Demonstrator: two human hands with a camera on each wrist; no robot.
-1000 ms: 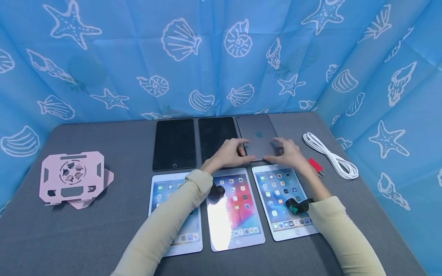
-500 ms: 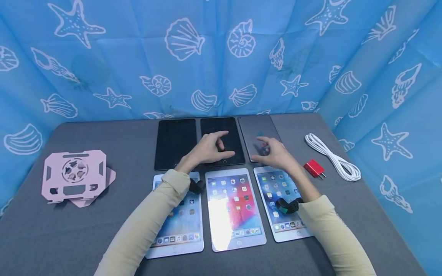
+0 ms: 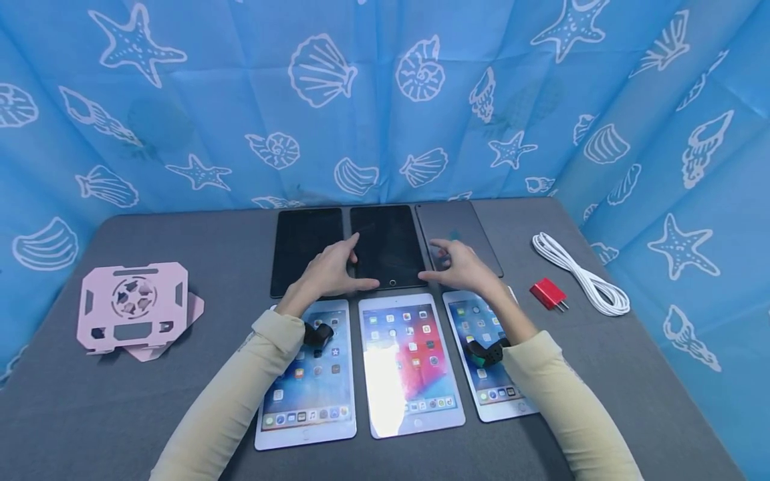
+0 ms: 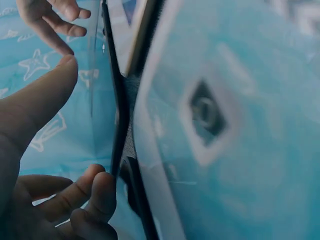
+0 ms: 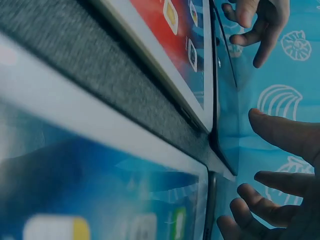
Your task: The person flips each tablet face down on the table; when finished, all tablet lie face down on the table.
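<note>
Three tablets form a back row in the head view: two black-screened ones, left (image 3: 303,244) and middle (image 3: 388,240), and a grey one (image 3: 472,234) lying back up. My left hand (image 3: 327,272) is at the middle tablet's left edge, overlapping the left tablet, thumb and forefinger spread apart. At its right edge, over the grey tablet's lower left part, is my right hand (image 3: 462,267), similarly spread. The right wrist view has the right thumb (image 5: 285,131) and fingers parted with nothing between them. The left fingers (image 4: 95,192) come close to a dark tablet edge in the left wrist view.
Three white tablets with lit screens, left (image 3: 325,427), middle (image 3: 415,361) and right (image 3: 481,321), make the front row. A pink cut-out plate (image 3: 102,294) lies left. A red charger plug (image 3: 547,292) and coiled white cable (image 3: 580,274) lie right. A blue curtain (image 3: 240,87) hangs behind.
Both hands have moved left, from either side of the grey tablet to either side of the middle black one. The grey tablet and red plug are now less covered.
</note>
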